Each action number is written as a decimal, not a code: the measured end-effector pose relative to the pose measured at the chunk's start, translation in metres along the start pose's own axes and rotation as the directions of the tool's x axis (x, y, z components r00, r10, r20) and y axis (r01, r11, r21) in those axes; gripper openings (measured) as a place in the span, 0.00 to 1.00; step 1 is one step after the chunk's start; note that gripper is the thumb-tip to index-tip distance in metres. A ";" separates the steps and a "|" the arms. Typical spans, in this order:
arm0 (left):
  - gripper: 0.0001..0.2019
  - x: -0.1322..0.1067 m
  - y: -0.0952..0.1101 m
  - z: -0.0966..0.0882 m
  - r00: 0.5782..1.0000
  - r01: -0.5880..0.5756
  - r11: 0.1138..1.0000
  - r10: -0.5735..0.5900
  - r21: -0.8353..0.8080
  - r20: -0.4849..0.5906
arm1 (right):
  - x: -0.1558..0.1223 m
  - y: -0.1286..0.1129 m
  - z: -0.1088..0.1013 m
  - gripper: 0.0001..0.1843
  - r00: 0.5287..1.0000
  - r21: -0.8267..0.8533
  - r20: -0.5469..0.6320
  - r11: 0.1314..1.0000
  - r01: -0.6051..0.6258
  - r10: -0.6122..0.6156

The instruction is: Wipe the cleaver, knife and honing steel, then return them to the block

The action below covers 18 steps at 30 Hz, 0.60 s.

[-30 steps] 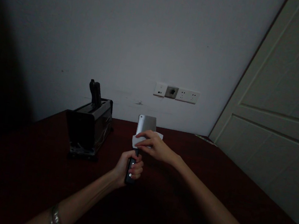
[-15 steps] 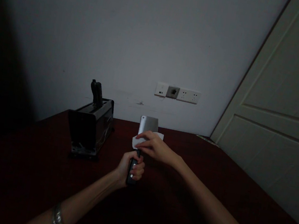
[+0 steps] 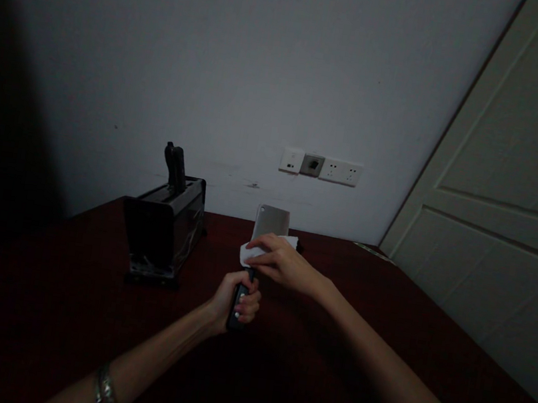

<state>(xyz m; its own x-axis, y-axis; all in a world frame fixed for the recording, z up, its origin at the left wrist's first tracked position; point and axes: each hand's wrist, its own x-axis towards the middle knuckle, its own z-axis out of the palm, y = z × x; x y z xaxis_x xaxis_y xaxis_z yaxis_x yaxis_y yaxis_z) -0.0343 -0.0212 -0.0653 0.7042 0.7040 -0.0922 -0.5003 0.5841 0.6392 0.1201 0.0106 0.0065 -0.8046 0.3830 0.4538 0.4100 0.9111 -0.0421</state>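
Note:
A cleaver with a broad, silvery blade and a black riveted handle points away from me over the table. My left hand is wrapped round its handle. Near the base of the blade, my right hand presses a white paper tissue or cloth against the metal with its fingers; which of the two it is I cannot tell. The cloth folds round part of the blade, and a piece of it sticks out past the right side. My right fingers hide the middle of the blade.
To the left stands a knife block with black handles sticking up from it. Behind the dark red table is a wall with a row of sockets. A pale panelled door rises on the right.
The cleaver's blade has tilted slightly up and to the right. The right hand and the white cloth have shifted a little with it, while the left hand keeps its grip.

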 end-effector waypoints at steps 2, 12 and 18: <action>0.06 -0.001 0.000 0.001 1.000 -0.002 1.000 0.002 0.008 0.007 | -0.002 0.000 -0.002 0.13 1.000 -0.016 0.012 1.000 0.009 -0.009; 0.06 -0.001 0.002 0.002 1.000 -0.001 1.000 0.001 -0.026 0.014 | -0.016 0.001 -0.004 0.13 1.000 -0.064 0.005 0.998 -0.023 0.023; 0.06 -0.001 0.002 0.001 1.000 -0.008 1.000 0.008 -0.004 -0.008 | -0.010 -0.002 -0.003 0.13 1.000 -0.071 0.016 0.997 -0.009 0.010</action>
<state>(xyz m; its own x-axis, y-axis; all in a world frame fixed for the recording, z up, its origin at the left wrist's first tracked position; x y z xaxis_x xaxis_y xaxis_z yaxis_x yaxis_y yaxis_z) -0.0355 -0.0212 -0.0635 0.6959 0.7120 -0.0931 -0.5081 0.5799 0.6368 0.1287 0.0044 0.0044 -0.8074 0.3943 0.4389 0.4462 0.8948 0.0172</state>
